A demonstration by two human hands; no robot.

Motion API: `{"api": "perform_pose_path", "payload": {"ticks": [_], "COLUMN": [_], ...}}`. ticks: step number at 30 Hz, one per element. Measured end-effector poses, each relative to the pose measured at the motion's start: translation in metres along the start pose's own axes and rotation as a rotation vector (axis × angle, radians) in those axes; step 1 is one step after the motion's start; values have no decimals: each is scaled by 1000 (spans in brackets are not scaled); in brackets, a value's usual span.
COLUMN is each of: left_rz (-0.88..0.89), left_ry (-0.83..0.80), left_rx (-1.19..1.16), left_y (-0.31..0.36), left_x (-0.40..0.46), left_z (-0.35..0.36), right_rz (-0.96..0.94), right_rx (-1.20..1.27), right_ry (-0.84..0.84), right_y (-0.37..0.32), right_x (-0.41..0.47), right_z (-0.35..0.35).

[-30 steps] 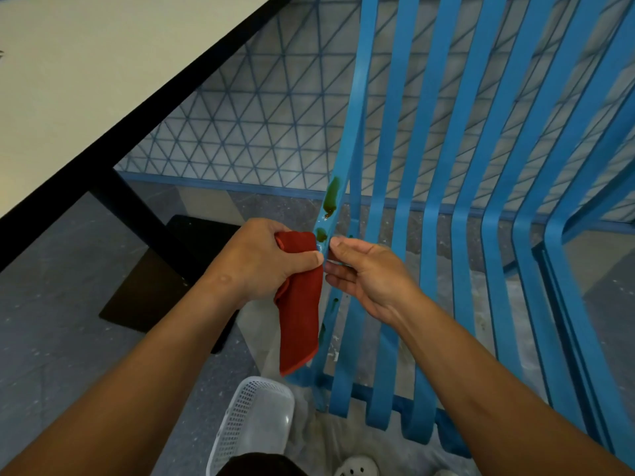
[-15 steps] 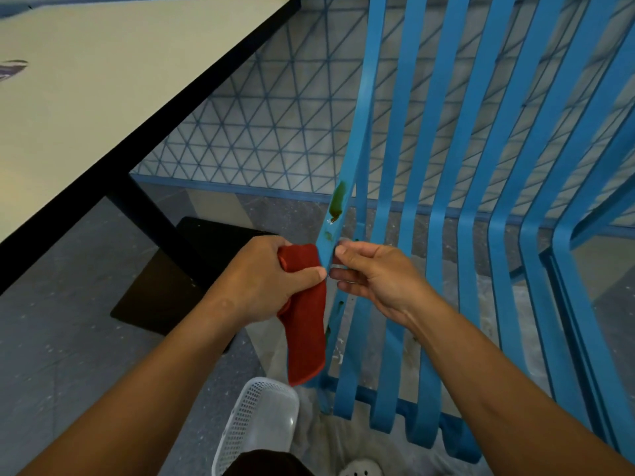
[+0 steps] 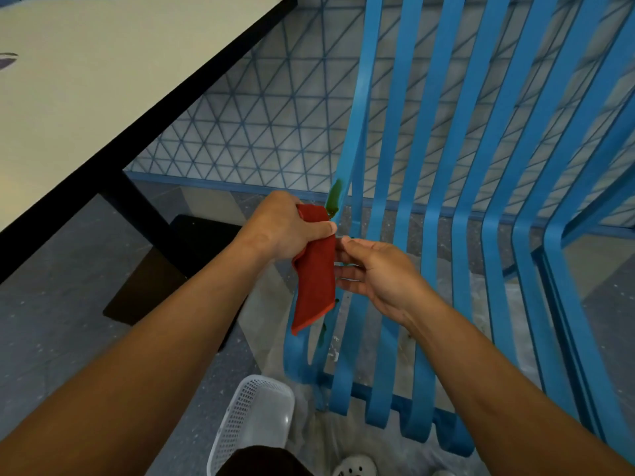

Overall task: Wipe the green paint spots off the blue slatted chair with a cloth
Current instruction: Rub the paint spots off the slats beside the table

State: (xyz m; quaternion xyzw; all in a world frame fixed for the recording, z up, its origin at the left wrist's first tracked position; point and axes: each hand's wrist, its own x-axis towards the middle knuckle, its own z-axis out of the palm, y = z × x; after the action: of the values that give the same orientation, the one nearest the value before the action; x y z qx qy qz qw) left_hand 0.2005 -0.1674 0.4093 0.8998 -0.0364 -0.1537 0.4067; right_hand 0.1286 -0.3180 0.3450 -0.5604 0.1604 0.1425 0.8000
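Head view
Left hand: grips the red cloth against the outermost slat of the blue chair, just below a green paint spot.
Right hand: fingers loosely spread, holding nothing, fingertips beside the cloth.
Lower spot: under the cloth's hanging end.
Floor: white basket.

Two hands, one cloth, one chair, one basket, one table
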Motion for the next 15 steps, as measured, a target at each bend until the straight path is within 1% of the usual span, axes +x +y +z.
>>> {"api": "perform_pose_path", "payload": {"ticks": [3, 5, 8, 15], "left_rz": [-12, 0, 30, 10], "left_ry": [13, 14, 60, 65], "left_rx": [-24, 15, 45, 35], "left_y": [-4, -11, -20, -11], "left_x": [-7, -21, -36, -15], "left_z": [0, 1, 5, 5], "right_rz": [0, 3, 5, 7], "right_rx": [-39, -51, -70, -108], "right_ry": [-3, 5, 11, -23], "right_y": [0, 1, -2, -2], "right_x": [-3, -6, -9, -6], "right_z": [-3, -5, -8, -8]}}
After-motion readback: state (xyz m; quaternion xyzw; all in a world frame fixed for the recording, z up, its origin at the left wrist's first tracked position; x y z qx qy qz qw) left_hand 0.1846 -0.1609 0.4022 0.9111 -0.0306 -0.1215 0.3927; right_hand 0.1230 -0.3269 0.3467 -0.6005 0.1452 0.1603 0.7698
